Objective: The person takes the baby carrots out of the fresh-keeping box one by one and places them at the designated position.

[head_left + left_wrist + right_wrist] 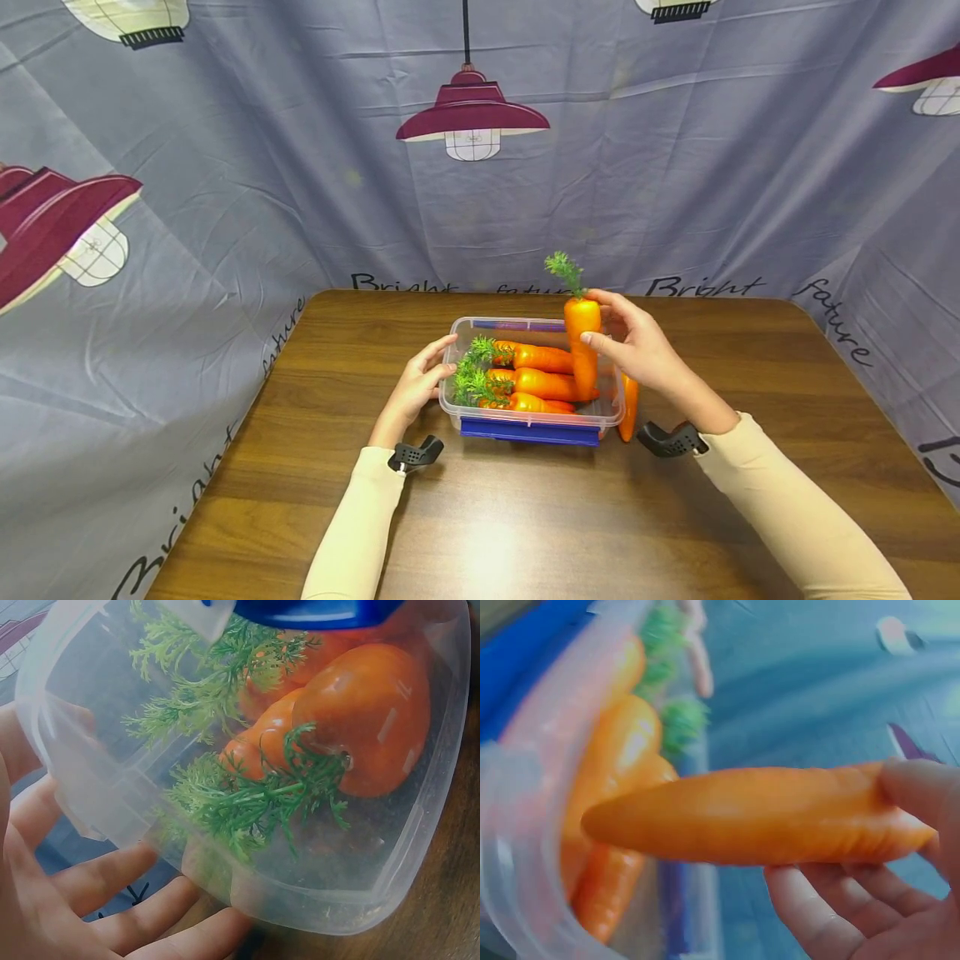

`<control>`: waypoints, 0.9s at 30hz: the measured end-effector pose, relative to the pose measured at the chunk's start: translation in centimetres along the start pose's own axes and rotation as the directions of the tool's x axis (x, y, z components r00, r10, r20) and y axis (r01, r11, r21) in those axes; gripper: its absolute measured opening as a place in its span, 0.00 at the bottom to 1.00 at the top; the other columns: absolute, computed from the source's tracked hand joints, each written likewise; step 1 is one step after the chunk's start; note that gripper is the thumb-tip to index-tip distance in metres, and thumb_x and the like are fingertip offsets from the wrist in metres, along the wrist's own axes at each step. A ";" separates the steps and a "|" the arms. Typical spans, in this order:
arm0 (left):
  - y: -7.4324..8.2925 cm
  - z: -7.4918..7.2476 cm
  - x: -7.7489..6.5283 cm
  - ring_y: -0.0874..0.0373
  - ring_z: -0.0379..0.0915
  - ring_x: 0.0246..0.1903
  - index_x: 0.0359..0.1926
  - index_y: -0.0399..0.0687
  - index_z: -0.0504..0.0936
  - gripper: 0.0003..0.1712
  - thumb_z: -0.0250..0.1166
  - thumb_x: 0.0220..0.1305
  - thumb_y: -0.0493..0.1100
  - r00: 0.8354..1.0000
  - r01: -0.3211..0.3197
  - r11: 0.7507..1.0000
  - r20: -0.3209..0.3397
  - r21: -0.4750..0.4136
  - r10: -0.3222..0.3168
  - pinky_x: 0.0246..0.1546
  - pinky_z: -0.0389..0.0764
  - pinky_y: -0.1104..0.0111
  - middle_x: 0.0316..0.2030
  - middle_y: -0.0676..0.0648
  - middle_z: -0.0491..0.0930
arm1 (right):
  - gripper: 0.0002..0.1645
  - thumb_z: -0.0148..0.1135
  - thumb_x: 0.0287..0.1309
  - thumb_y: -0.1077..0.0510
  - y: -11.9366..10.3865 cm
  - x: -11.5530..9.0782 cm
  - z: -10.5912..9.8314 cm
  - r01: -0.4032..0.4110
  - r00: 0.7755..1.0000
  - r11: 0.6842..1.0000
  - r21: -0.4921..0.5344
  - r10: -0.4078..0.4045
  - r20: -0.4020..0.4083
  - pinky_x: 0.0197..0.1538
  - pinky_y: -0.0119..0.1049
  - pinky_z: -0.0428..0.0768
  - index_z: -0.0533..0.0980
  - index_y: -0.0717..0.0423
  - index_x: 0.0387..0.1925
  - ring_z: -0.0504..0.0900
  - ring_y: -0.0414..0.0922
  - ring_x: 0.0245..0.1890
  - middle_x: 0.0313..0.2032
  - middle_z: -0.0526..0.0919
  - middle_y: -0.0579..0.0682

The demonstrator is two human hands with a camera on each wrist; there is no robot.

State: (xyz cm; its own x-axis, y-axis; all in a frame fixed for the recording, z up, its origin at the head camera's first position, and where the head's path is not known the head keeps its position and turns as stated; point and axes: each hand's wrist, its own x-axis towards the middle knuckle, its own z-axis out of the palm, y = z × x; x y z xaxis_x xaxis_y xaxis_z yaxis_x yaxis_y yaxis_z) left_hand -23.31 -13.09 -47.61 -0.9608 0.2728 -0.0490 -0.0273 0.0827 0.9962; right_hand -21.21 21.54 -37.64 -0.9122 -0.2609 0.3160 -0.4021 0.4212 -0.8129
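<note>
My right hand (636, 343) pinches a carrot (583, 333) between thumb and fingers, over the right part of a clear plastic box (530, 413). The carrot stands nearly upright, green leaves up and tip down. In the right wrist view its orange body (742, 817) lies across the fingers. Several carrots (542, 384) rest side by side in the box, leaves towards the left. At the box's left end, my left hand (415, 385) touches the wall with extended fingers; some fingertips (210, 870) show through the plastic in the left wrist view.
One more carrot (627, 410) lies on the wooden table (495, 508) against the box's right side, partly hidden. A blue latch flap (528, 431) hangs along the box's front. Behind the table hangs a grey-blue printed curtain (480, 217).
</note>
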 end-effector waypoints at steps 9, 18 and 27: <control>-0.3 0.0 0.2 0.42 0.75 0.59 0.77 0.52 0.64 0.33 0.56 0.72 0.37 1.000 0.005 1.000 -0.004 -0.004 -0.005 0.42 0.89 0.62 0.79 0.37 0.56 | 0.35 0.57 0.72 0.61 2.1 -0.5 -5.4 -0.232 0.956 0.933 0.273 0.270 -0.110 0.31 0.33 0.88 0.57 0.60 0.74 0.83 0.31 0.36 0.41 0.78 0.35; 0.1 -0.1 -0.1 0.41 0.74 0.60 0.77 0.51 0.64 0.34 0.55 0.72 0.37 1.000 -0.012 1.000 -0.007 -0.003 0.012 0.42 0.89 0.61 0.78 0.37 0.56 | 0.41 0.57 0.72 0.57 7.5 -2.7 -7.4 -0.420 0.900 0.893 0.164 0.433 -0.049 0.32 0.38 0.89 0.48 0.67 0.75 0.83 0.33 0.30 0.38 0.76 0.37; -0.2 -0.1 0.2 0.41 0.75 0.59 0.77 0.51 0.63 0.34 0.55 0.72 0.37 1.000 -0.017 1.000 0.006 0.004 0.017 0.42 0.89 0.61 0.78 0.36 0.56 | 0.44 0.56 0.73 0.54 11.0 -4.1 -7.0 -0.544 0.839 0.835 0.080 0.544 0.023 0.35 0.45 0.90 0.47 0.70 0.76 0.82 0.35 0.30 0.41 0.77 0.50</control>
State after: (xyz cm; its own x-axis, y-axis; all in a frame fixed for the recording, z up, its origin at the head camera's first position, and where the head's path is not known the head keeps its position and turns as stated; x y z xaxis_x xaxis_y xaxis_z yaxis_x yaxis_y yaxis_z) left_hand -23.48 -13.18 -47.86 -0.9596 0.2796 -0.0322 -0.0095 0.0823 0.9966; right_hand -22.45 33.36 -44.42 -0.9820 -0.0094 -0.1888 0.1671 0.4241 -0.8901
